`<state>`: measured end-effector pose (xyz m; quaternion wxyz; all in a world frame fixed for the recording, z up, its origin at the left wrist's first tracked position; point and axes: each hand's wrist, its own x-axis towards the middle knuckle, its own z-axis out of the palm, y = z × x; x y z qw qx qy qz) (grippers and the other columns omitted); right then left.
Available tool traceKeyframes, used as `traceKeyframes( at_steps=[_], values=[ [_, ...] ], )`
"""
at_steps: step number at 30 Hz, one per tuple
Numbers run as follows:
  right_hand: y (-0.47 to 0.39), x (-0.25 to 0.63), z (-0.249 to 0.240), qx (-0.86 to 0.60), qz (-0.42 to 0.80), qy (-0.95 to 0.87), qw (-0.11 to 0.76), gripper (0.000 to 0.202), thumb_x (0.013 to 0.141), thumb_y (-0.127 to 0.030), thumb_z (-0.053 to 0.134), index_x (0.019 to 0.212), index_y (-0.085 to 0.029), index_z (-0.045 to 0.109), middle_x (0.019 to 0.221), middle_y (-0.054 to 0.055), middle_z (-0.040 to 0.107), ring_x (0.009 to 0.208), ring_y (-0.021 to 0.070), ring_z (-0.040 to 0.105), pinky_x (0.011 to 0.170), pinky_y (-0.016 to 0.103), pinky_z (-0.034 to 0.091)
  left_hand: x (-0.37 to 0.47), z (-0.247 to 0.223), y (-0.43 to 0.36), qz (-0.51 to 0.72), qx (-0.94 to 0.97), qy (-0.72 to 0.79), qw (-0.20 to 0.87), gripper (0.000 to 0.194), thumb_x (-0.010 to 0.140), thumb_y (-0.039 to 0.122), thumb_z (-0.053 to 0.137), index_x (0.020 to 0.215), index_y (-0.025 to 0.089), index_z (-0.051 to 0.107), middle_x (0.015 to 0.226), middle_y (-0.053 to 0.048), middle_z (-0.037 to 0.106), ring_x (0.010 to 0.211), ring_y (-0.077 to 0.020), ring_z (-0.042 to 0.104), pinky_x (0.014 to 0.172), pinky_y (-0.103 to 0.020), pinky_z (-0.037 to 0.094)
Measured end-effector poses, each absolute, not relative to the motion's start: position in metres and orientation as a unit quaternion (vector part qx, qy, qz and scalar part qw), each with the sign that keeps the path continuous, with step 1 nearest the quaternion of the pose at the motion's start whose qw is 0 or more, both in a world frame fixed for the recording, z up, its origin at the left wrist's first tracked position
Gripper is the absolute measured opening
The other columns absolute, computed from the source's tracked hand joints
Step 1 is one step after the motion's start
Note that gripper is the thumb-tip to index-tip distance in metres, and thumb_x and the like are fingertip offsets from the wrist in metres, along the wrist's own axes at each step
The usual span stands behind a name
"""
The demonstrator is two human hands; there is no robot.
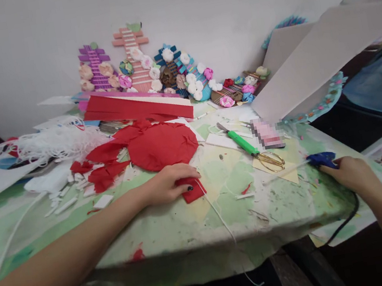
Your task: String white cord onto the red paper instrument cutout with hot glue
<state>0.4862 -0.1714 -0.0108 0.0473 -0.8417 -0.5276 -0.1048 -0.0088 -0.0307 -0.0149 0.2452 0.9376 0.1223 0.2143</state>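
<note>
My left hand [170, 184] rests on the table with its fingers pressed round a small red piece [195, 195]. A white cord [221, 216] runs from that piece over the table's front edge and hangs down. Just beyond lies a large red covered shape [162, 145], with crumpled red pieces [106, 174] on its left. At the right, my right hand [352, 174] is wrapped round a blue glue gun [321, 159]; a pale stick extends from it to the left, and a dark cable hangs below.
A green-handled knife [242, 142] and gold-handled scissors [271, 161] lie right of centre, near a blurred pink object [267, 133]. White string [55, 141] is heaped at left. Flower-decorated crafts [134, 64] lean on the wall. Large grey boards [315, 54] stand at right.
</note>
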Motion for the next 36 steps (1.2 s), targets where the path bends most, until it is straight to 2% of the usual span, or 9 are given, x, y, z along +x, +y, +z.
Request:
traceKeyframes(
  at_steps=[3,5,10,13,17,21,27,32,36],
  values=[
    [-0.179,0.464,-0.008,-0.852,-0.202,-0.482,0.034,0.059,0.084,-0.053,0.043,0.095,0.000,0.064,0.085,0.029,0.061,0.081,0.0375,0.062,0.057,0.040,0.040,-0.012,-0.012,-0.034,0.181,0.955,0.097,0.212,0.040,0.081,0.008,0.049,0.119,0.019,0.060,0.125,-0.011,0.060,0.121,-0.0220,0.051,0.103,-0.042,0.041],
    [-0.185,0.436,-0.005,-0.844,-0.260,-0.466,0.061,0.063,0.085,-0.054,0.042,0.113,0.000,0.059,0.101,0.033,0.059,0.088,0.0417,0.061,0.057,0.042,0.040,-0.014,-0.012,-0.035,0.169,0.961,0.094,0.196,0.040,0.084,0.008,0.047,0.120,0.019,0.060,0.126,-0.010,0.059,0.123,-0.0218,0.049,0.104,-0.043,0.041],
    [-0.206,0.339,-0.006,-0.655,-0.288,-0.656,0.242,0.037,0.086,-0.035,0.050,0.109,-0.007,0.059,0.102,0.022,0.060,0.100,0.0338,0.056,0.084,0.046,0.045,-0.016,-0.015,-0.038,0.160,0.964,0.122,0.172,0.050,0.084,0.008,0.047,0.132,0.023,0.050,0.132,-0.009,0.055,0.126,-0.0218,0.046,0.105,-0.044,0.039],
    [-0.231,0.281,-0.016,-0.547,-0.202,-0.760,0.288,0.014,0.083,-0.016,0.055,0.097,-0.016,0.060,0.085,0.012,0.064,0.082,0.0238,0.061,0.076,0.037,0.048,-0.016,-0.015,-0.039,0.155,0.969,0.113,0.158,0.048,0.085,0.009,0.046,0.131,0.023,0.051,0.132,-0.009,0.055,0.127,-0.0214,0.046,0.106,-0.044,0.038],
    [-0.259,0.233,-0.035,-0.522,-0.110,-0.785,0.314,0.013,0.082,-0.008,0.054,0.083,-0.018,0.061,0.065,0.005,0.065,0.058,0.0159,0.062,0.054,0.026,0.045,-0.016,-0.014,-0.040,0.151,0.975,0.093,0.136,0.042,0.088,0.010,0.045,0.128,0.021,0.054,0.131,-0.009,0.056,0.128,-0.0211,0.045,0.106,-0.043,0.039],
    [-0.262,0.217,-0.054,-0.571,0.037,-0.762,0.304,0.017,0.087,-0.017,0.048,0.084,-0.014,0.064,0.060,0.004,0.065,0.043,0.0132,0.058,0.043,0.024,0.040,-0.017,-0.014,-0.039,0.152,0.974,0.088,0.140,0.042,0.088,0.010,0.045,0.128,0.020,0.055,0.132,-0.010,0.055,0.129,-0.0208,0.044,0.107,-0.040,0.039],
    [-0.258,0.205,-0.079,-0.616,0.337,-0.640,0.313,0.029,0.091,-0.035,0.043,0.089,-0.015,0.064,0.067,0.004,0.067,0.042,0.0101,0.053,0.040,0.019,0.038,-0.021,-0.016,-0.028,0.120,0.976,0.079,0.162,0.049,0.086,0.006,0.045,0.130,0.024,0.053,0.136,-0.008,0.052,0.131,-0.0192,0.042,0.110,-0.039,0.036],
    [-0.260,0.200,-0.087,-0.601,0.391,-0.605,0.346,0.036,0.090,-0.044,0.042,0.075,-0.016,0.058,0.061,0.003,0.061,0.039,0.0076,0.045,0.036,0.018,0.031,-0.021,-0.017,-0.019,0.102,0.978,0.062,0.170,0.056,0.081,0.001,0.046,0.132,0.025,0.052,0.138,-0.007,0.049,0.131,-0.0197,0.042,0.109,-0.038,0.037],
    [-0.260,0.198,-0.092,-0.604,0.448,-0.542,0.375,0.040,0.090,-0.051,0.041,0.087,-0.015,0.058,0.054,-0.001,0.053,0.037,0.0074,0.045,0.039,0.018,0.032,-0.020,-0.012,-0.021,0.093,0.981,0.065,0.156,0.053,0.083,0.003,0.043,0.132,0.022,0.051,0.138,-0.008,0.050,0.131,-0.0192,0.042,0.108,-0.037,0.038]
  ],
)
